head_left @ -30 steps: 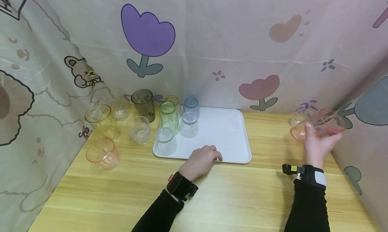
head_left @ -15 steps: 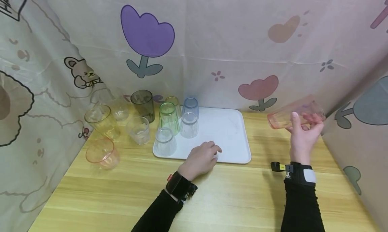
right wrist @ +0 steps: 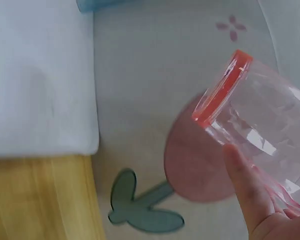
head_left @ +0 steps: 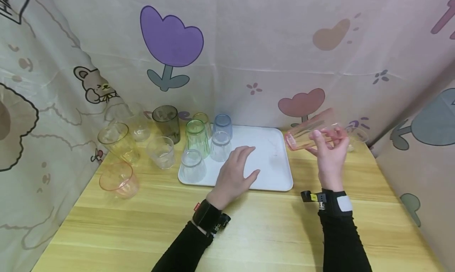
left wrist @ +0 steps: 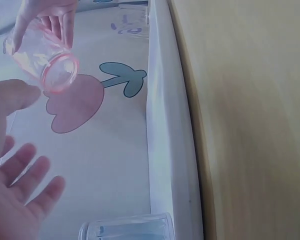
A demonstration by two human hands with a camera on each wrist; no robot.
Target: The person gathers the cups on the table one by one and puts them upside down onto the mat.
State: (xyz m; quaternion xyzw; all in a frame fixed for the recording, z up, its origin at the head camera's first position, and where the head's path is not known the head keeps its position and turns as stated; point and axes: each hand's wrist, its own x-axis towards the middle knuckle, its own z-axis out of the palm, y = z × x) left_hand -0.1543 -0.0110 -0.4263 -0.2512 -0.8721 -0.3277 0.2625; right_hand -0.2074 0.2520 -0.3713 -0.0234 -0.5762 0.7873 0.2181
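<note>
My right hand (head_left: 331,157) grips a clear pink glass (head_left: 309,131) in the air, just right of the white tray (head_left: 271,153). The glass is tilted, its thick base toward the tray; the right wrist view shows that reddish base (right wrist: 225,90) close up. Over the front of the tray, my left hand (head_left: 232,177) is spread, thumb apart from the fingers, holding nothing. Several glasses stand upside down on the tray's left part, among them a green glass (head_left: 197,137), a blue glass (head_left: 223,125) and clear glasses (head_left: 193,167).
Left of the tray stand several upright glasses: a dark grey glass (head_left: 167,123), a yellow glass (head_left: 121,141), an orange-pink glass (head_left: 121,181) and a clear glass (head_left: 161,153). Another clear glass (head_left: 355,136) is at the back right. A patterned curtain (head_left: 249,46) hangs behind the wooden table (head_left: 266,232).
My right hand has carried the pink glass leftward from the far right toward the tray. My left hand has risen from the tray's front edge, and its fingers have spread.
</note>
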